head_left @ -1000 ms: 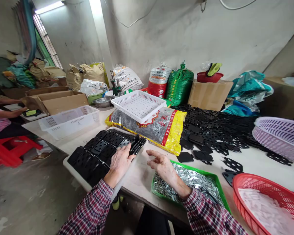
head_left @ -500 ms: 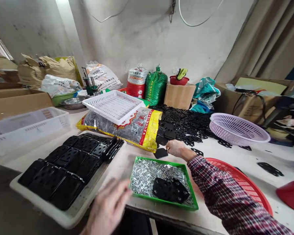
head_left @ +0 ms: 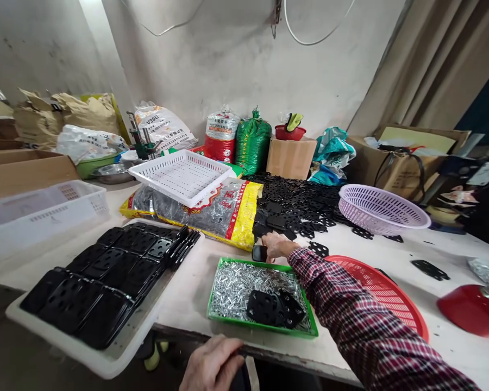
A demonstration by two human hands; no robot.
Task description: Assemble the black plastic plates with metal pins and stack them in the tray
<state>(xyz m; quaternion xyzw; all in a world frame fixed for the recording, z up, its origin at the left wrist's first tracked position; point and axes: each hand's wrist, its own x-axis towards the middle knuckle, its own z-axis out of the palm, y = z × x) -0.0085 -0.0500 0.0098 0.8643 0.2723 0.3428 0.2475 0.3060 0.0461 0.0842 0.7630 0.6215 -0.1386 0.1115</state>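
Observation:
My right hand point(head_left: 276, 245) reaches past the green tray point(head_left: 264, 327), its fingers closed on the edge of a small black plate point(head_left: 259, 253), which is tilted and shines grey. Just behind it starts a spread heap of black perforated plates point(head_left: 297, 201). Low in the picture, in front of the table edge, my left hand point(head_left: 214, 364) is curled, thumb near the forefinger; whatever it may hold is hidden. Inside the green tray lie many small silvery metal pins point(head_left: 236, 288), with several black plates point(head_left: 269, 308) on top of them.
To the left, a white tray point(head_left: 118, 365) holds rows of stacked black plates point(head_left: 106, 277). A yellow-edged bag point(head_left: 212, 217) carries a white basket point(head_left: 183, 176). At the right are a red basket point(head_left: 385, 293), a lilac basket point(head_left: 385, 212) and a red object point(head_left: 470, 309).
My left hand has drawn back from beside the green tray to below the table edge, and its fingers have curled. The plate at my right hand has tilted up. The view has shifted slightly.

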